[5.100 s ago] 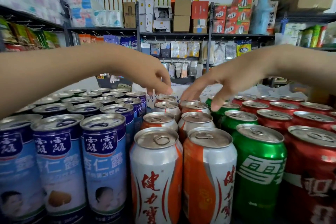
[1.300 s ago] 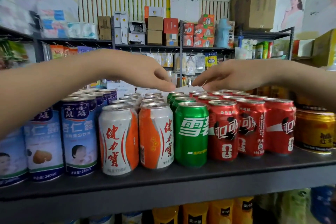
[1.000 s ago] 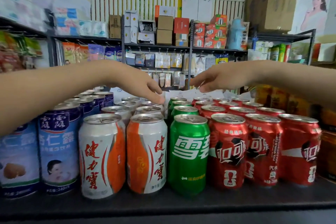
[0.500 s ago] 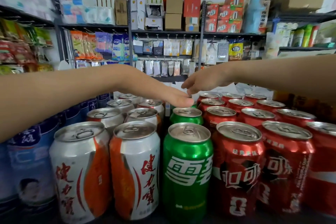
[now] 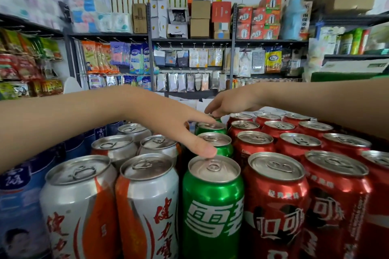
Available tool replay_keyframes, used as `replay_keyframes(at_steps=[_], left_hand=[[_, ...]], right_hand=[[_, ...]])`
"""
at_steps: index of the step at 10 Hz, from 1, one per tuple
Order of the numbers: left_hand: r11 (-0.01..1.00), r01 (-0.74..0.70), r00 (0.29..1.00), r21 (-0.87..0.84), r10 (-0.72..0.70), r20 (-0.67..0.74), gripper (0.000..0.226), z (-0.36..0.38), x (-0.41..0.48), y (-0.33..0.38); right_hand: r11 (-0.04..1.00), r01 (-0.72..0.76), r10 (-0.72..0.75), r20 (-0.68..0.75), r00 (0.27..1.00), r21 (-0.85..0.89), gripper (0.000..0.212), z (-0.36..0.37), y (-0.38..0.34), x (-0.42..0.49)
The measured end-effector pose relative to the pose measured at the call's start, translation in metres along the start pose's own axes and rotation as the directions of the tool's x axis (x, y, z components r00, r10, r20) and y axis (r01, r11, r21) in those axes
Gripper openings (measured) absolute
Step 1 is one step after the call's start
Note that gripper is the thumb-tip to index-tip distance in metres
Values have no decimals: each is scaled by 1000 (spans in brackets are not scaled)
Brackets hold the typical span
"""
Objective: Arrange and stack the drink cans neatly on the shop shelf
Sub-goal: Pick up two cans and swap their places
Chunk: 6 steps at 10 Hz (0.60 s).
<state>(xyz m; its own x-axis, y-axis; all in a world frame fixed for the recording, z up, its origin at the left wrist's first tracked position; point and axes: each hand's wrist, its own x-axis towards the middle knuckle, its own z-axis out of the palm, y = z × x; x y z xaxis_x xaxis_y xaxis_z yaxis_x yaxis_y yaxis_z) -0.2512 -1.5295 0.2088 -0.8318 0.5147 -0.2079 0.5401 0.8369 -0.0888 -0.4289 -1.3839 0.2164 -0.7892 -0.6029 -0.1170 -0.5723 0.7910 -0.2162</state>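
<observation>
Head view: left hand (image 5: 168, 124) fingers (image 5: 202, 149) spread loosely over the green cans (image 5: 212, 195); right hand (image 5: 229, 103) touches the rearmost one (grip unclear).

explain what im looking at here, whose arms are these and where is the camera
There is no machine here. The camera is worn on a person's head and looks forward and down, so the two bare arms reaching in from the sides are that person's own.

In front of them is a shop shelf packed with upright drink cans in rows by colour: blue cans at the far left, white and orange cans, one row of green cans, then red cans on the right.

The left hand reaches over the green row, its fingertips at the can tops. The right hand reaches to the green cans at the back of that row. Neither hand is holding or lifting a can; both look open. Behind are more shelves with boxes and hanging packets.
</observation>
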Motion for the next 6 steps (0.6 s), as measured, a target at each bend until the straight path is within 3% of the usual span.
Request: replay_keyframes(at_steps=[1, 3, 4, 5, 6], left_hand=[[1000, 17, 988, -17, -20, -152, 72, 3, 12, -20], [986, 86, 974, -145, -114, -198, 63, 18, -1, -24], [980, 40, 967, -193, -86, -238, 68, 21, -4, -18], [978, 10, 974, -209, -57, -219, 72, 16, -9, -14], [962, -50, 992, -270, 17, -122, 61, 9, -16, -9]], right_hand=[[997, 2, -1, -20, 1000, 77, 39, 1, 4, 3], [986, 26, -25, -11, 1000, 163, 33, 2, 6, 8], [989, 10, -14, 20, 1000, 151, 37, 3, 5, 7], [993, -8, 6, 24, 1000, 121, 39, 6, 1, 8], [994, 2, -4, 17, 1000, 106, 37, 6, -1, 7]])
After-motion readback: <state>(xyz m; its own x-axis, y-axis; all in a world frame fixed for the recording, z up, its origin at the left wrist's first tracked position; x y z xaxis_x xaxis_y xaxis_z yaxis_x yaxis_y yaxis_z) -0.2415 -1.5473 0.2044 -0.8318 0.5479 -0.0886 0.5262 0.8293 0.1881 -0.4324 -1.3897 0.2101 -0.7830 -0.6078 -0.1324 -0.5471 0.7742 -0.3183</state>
